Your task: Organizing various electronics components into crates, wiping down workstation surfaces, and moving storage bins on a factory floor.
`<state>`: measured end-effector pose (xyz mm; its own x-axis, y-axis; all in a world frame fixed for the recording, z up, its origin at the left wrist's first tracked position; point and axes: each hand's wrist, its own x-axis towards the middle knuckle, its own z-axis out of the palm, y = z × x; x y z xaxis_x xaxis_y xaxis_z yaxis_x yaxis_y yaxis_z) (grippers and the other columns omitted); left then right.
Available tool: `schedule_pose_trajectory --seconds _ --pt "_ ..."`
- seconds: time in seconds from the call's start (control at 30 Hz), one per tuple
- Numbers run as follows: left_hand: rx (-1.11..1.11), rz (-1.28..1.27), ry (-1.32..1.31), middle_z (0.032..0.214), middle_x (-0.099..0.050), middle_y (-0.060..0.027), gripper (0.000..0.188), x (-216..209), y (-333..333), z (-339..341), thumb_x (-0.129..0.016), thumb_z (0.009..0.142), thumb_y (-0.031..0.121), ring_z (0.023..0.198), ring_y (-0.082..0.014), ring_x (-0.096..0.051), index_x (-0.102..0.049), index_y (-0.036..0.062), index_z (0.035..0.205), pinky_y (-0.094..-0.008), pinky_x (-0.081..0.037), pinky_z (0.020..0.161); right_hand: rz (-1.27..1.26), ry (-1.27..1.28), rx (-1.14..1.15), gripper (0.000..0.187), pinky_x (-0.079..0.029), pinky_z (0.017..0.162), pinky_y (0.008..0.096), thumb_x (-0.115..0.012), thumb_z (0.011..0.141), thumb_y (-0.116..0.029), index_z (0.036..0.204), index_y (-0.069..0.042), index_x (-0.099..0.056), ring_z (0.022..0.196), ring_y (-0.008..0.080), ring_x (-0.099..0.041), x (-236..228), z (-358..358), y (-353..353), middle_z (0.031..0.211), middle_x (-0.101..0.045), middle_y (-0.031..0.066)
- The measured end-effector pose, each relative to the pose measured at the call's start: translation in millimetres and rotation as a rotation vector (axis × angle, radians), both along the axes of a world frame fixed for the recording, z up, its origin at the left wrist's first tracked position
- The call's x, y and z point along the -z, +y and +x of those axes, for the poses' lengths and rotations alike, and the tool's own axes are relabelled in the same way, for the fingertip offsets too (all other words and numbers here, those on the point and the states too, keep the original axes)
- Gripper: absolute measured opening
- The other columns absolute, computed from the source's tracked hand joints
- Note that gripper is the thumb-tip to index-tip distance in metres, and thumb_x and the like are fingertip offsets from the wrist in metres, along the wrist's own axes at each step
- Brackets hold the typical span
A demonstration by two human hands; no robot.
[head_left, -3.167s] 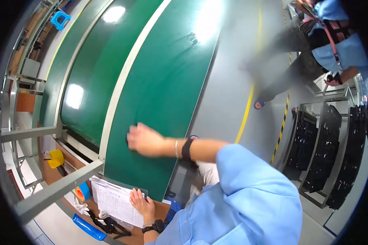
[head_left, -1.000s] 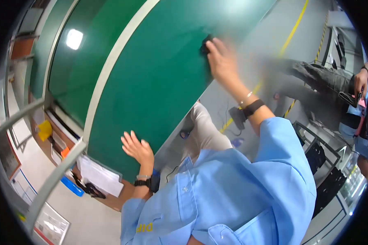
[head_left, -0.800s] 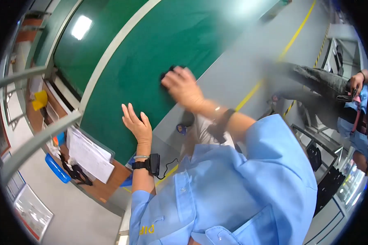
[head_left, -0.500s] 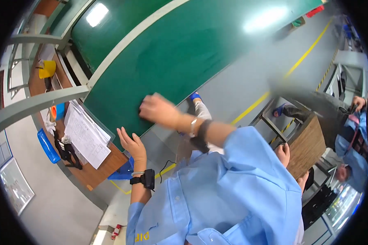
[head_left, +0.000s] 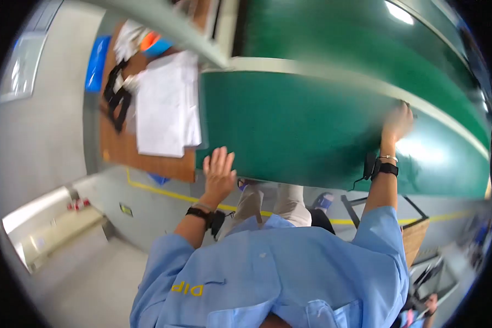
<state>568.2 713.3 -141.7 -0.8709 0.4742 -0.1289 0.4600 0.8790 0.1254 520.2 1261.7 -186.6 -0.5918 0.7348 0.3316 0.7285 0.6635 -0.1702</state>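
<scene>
My left hand point(head_left: 219, 174) lies open at the near edge of the green work surface point(head_left: 290, 126), fingers stretched out, close to the papers on the left. My right hand point(head_left: 398, 123) is reached far out to the right over the same surface, by the pale frame strip point(head_left: 333, 79). It is smeared by motion, with its fingers curled. A small dark patch shows at its fingertips; what it is I cannot make out. Both wrists wear a black strapped device.
Left of the green surface, a brown wooden board point(head_left: 164, 167) bears white papers point(head_left: 161, 109), black straps point(head_left: 117, 98) and an orange-and-blue tape roll point(head_left: 154, 44). A blue tray point(head_left: 97, 63) is beside it. A wooden stool point(head_left: 415, 240) stands behind on the right, with a person point(head_left: 421, 311) farther back.
My right hand has swept from near the left hand far to the right across the green surface. The view has turned. My left hand stays near the surface's near edge.
</scene>
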Motion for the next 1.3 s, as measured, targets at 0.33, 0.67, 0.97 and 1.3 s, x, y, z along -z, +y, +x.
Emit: schedule_pose_trajectory --seconds 0.33,0.67,0.97,1.3 --pt "-0.005 0.457 -0.038 0.133 -0.040 -0.0175 0.047 -22 -53 42 -0.061 0.077 0.013 0.126 -0.0326 -0.036 -0.048 0.0063 0.122 -0.0497 -0.027 0.102 -0.056 0.071 -1.069 0.036 -0.033 0.100 0.0453 -0.054 0.083 -0.010 0.120 -0.008 -0.052 0.117 0.0336 -0.043 -34 -5 -427 0.124 -0.049 0.0145" --pt "-0.652 0.739 -0.055 0.115 -0.054 -0.0192 0.026 16 -355 201 -0.049 0.085 0.010 0.105 -0.0341 -0.053 -0.057 0.0011 0.108 -0.0396 -0.044 0.090 -0.699 0.080 -0.909 0.038 -0.032 0.101 0.0395 -0.050 0.089 -0.012 0.126 -0.007 -0.049 0.120 0.0275 -0.041 -38 127 -654 0.128 -0.046 0.0131" --pt "-1.006 0.894 -0.304 0.106 -0.058 -0.0183 0.028 40 -519 196 -0.047 0.090 0.018 0.100 -0.0337 -0.056 -0.057 0.0011 0.110 -0.0381 -0.044 0.088 -1.939 -0.198 -0.294 0.034 -0.045 0.086 0.0290 -0.049 0.091 -0.015 0.122 -0.001 -0.049 0.100 0.0162 -0.055 -61 107 -890 0.111 -0.058 0.0080" --pt "-1.203 0.705 -0.510 0.100 -0.061 -0.0181 0.026 95 -740 173 -0.049 0.089 0.015 0.094 -0.0316 -0.059 -0.058 0.0022 0.110 -0.0361 -0.047 0.083 -1.168 -0.337 -0.719 0.049 -0.042 0.090 0.0428 -0.045 0.089 -0.036 0.123 -0.001 -0.049 0.105 0.0426 -0.051 192 -23 -1124 0.115 -0.054 0.0244"
